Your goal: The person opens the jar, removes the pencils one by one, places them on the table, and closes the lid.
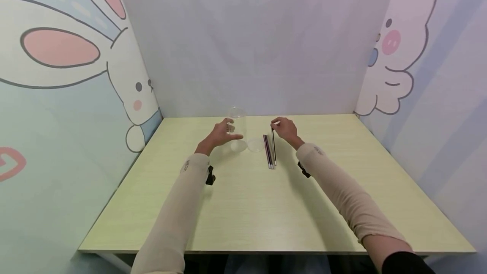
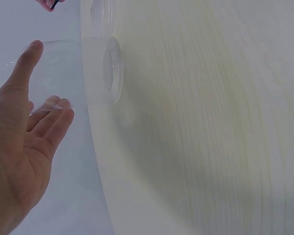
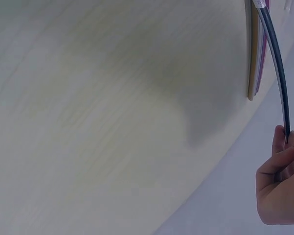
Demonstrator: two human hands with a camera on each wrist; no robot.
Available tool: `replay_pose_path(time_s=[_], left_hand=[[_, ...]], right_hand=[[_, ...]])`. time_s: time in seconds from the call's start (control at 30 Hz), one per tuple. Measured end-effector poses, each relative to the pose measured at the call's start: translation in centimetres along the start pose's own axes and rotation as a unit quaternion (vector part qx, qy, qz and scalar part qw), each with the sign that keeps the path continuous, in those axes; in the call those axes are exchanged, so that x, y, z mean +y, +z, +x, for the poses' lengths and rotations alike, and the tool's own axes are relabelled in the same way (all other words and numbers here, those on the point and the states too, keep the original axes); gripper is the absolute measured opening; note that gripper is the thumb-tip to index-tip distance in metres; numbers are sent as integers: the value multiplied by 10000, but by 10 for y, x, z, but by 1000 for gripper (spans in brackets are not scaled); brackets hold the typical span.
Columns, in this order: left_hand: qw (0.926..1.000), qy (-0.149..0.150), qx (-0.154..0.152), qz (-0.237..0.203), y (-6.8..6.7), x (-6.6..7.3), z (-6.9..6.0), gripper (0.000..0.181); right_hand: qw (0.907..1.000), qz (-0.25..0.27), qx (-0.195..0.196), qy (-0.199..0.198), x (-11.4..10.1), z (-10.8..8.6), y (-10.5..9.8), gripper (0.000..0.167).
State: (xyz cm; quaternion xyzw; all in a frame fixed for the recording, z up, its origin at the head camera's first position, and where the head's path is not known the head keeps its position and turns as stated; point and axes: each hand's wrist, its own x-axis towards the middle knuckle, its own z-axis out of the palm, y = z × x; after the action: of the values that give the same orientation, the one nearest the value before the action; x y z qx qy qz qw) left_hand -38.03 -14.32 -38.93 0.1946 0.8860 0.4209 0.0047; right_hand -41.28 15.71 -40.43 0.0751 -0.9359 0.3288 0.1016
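My left hand [image 1: 220, 133] holds a clear plastic jar [image 1: 238, 124], which stands upright on the table; in the left wrist view the thumb and fingers [image 2: 58, 125] span its two sides. Beside the jar lies a clear round lid [image 1: 255, 145]. Between thumb and fingertips, my right hand [image 1: 286, 129] pinches one end of a dark pencil [image 1: 273, 147]. That end is raised, while the silvery end points toward the person. Just left of it, several pencils [image 1: 268, 151] lie side by side on the table. The right wrist view shows the held pencil [image 3: 279, 63] above them.
The pale wooden table [image 1: 236, 206] meets a plain grey wall [image 1: 258, 54] at the back. Side walls with cartoon animals, a rabbit [image 1: 129, 79] among them, stand left and right. Both forearms reach in from the front edge.
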Motion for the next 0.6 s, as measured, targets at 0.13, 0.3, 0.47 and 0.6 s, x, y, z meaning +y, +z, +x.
replay_pose_path(time_s=[0.13,0.3,0.47,0.6], left_hand=[[10000,-18,44,69,-1,1,-1,79],[9999,-32,29,93,-2,3,-2,82],[9999,-46,7,103,-2,4,-3,80],[10000,-53,-8,38,-2,3,-3,78]], right_hand=[[10000,-14,50,-20,0,-3,4,28],[9999,-90,77,24,-2,-10,8,27],[9996,-176,-143,186,-1,-13,12,29],[9987,-342,-272,264,4,-11,19,29]])
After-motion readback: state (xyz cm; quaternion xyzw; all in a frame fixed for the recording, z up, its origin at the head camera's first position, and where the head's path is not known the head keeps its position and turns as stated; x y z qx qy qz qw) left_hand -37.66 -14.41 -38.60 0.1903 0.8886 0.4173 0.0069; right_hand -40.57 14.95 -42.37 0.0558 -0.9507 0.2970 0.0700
